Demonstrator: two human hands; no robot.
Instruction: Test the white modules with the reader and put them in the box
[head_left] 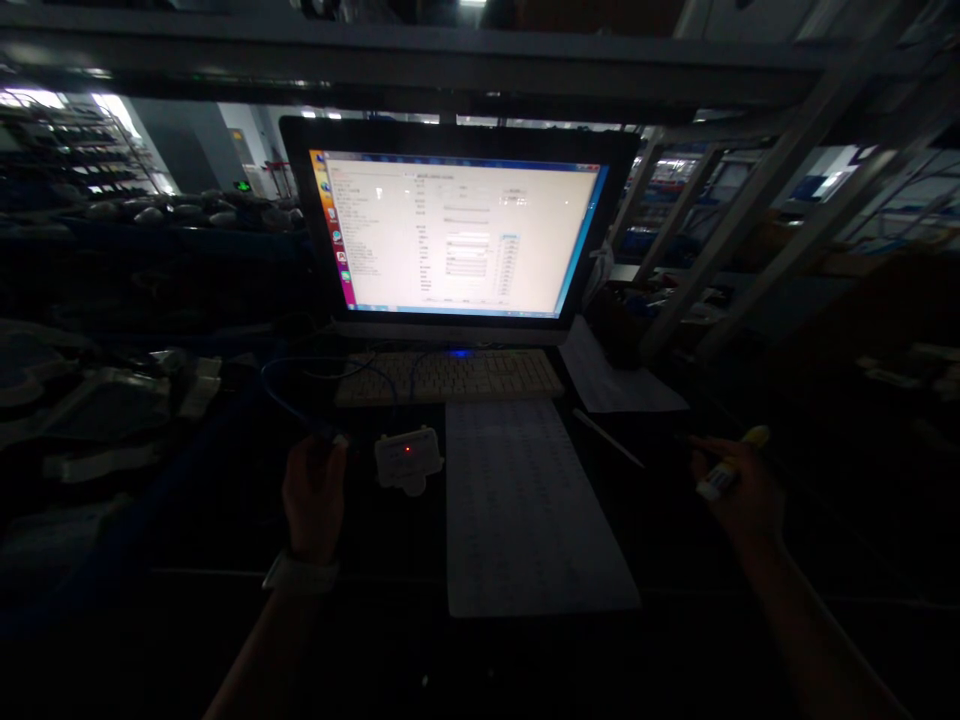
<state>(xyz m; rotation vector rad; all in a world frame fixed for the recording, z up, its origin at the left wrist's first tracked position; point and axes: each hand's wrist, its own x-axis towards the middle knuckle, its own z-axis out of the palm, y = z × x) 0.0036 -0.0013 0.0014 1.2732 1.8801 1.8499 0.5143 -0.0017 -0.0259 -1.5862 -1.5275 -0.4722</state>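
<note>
My left hand (313,498) is closed in a pinch on the end of a blue cable (289,400), left of a small white box (409,458) with a lit red light. The cable loops up toward the keyboard. My right hand (746,495), at the right of the desk, is closed around a yellow and white marker (731,465), which points up and to the right. Something dark may sit at its fingertips, too dim to make out. A printed sheet (525,510) lies between my hands, and a thin white pen (607,438) rests to its right.
A lit monitor (465,235) stands behind a white keyboard (457,377). Another paper (622,375) lies right of the keyboard. A blue bin (172,490) with bagged parts (112,405) is at the left. Metal frame bars (757,190) rise at the right.
</note>
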